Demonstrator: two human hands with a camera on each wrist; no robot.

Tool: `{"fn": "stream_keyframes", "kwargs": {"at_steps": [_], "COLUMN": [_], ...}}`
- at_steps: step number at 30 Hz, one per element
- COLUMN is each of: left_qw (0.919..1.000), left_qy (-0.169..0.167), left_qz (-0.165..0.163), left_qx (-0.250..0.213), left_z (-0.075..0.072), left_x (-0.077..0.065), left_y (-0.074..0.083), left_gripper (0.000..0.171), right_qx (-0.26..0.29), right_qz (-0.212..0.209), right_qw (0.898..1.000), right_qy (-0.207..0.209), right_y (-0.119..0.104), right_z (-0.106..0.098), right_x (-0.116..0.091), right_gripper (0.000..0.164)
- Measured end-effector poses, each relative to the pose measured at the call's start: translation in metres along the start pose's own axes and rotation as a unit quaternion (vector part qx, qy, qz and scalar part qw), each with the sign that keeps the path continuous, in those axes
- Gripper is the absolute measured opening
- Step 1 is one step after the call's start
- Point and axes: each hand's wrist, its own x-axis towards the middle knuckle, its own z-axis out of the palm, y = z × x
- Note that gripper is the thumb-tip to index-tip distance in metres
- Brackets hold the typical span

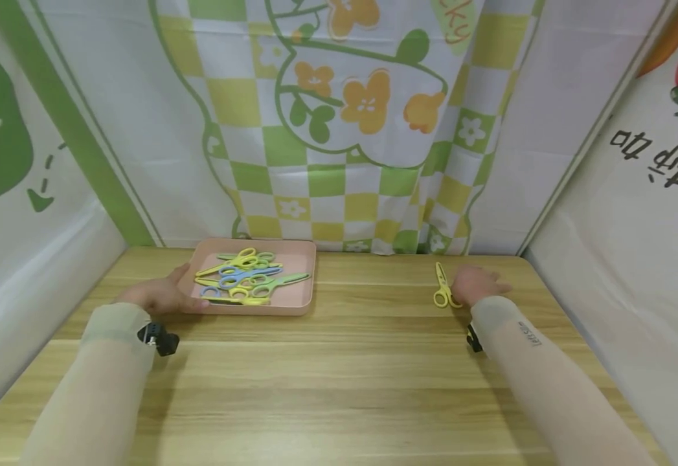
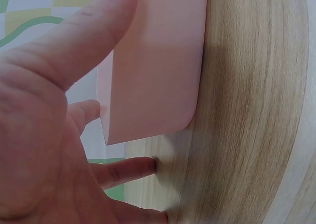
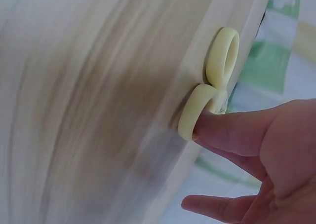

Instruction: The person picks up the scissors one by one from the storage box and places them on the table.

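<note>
At the far right of the table in the head view, my right hand (image 1: 478, 285) pinches one handle loop of a pair of yellow scissors (image 1: 442, 279), which lies with its blades pointing to the back. The right wrist view shows the thumb right at the lower loop of the scissors (image 3: 215, 68). On the left, my left hand (image 1: 158, 295) rests spread against the front left corner of a pink tray (image 1: 292, 310). Its thumb lies along the front rim and its fingers reach along the left side. Several yellow, green and blue scissors (image 1: 251, 275) lie heaped in the tray.
Both sit on a wooden table (image 1: 339, 369). A checked curtain (image 1: 339, 175) hangs along its back edge. White printed panels stand at the left (image 1: 53, 213) and right (image 1: 624, 239) sides.
</note>
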Motion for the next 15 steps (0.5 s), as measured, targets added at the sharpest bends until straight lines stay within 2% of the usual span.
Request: {"fn": "stream_keyframes", "kwargs": {"at_steps": [10, 15], "left_qw": [0.9999, 0.9997], "left_qy": [-0.006, -0.005], "left_qz": [-0.008, -0.01], "left_qx": [-0.013, -0.023], "left_z": [0.0, -0.001], "left_x": [-0.003, -0.002], "left_y": [0.001, 0.002], "left_gripper": [0.132, 0.134], "right_qx": [-0.005, 0.003], "right_qz": [0.035, 0.053], "right_qw": [0.999, 0.998], "right_qy": [-0.001, 0.018], "right_y": [0.052, 0.07], "right_z": [-0.008, -0.012], "right_x": [0.012, 0.013], "right_gripper": [0.05, 0.054]}}
